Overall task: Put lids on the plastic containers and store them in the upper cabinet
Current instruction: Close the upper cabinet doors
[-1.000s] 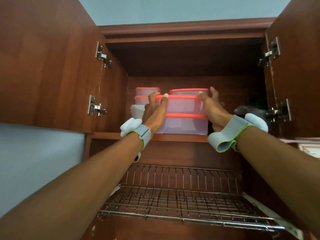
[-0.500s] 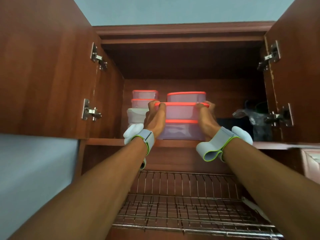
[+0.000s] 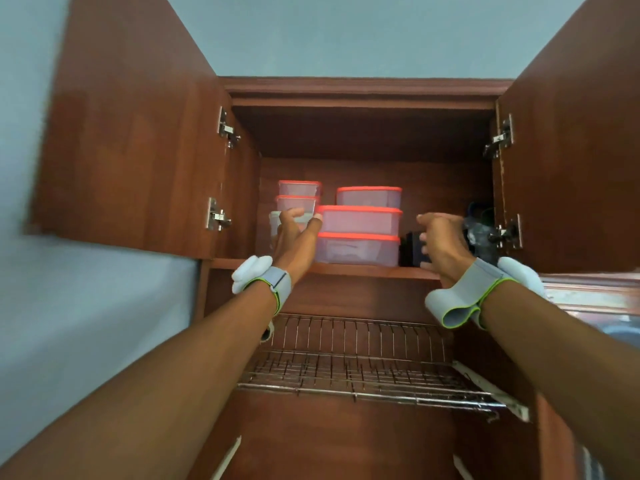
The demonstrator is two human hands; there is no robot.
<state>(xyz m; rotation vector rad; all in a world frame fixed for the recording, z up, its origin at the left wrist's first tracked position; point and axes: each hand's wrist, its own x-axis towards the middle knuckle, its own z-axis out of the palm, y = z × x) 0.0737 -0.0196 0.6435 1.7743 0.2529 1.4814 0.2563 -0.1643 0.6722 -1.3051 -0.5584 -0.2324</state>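
Home kitchen: wall cabinet [image 3: 138,140], dish rack [image 3: 353,372].

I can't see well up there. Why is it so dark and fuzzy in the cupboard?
Head view: the cabinet top is in deep shadow, the orange-lidded containers show clearly, the dark things at right blur together, and the doors lean outward from wide-angle distortion.

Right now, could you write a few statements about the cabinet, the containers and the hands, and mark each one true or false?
1. Both cabinet doors stand open. True.
2. The right hand grips a container. False: it is open and apart from the stack.
3. Three red-lidded containers are stacked in the middle of the shelf. True.
4. The wire rack below holds plates. False: it holds none.
5. The left hand is at the stack's left side. True.
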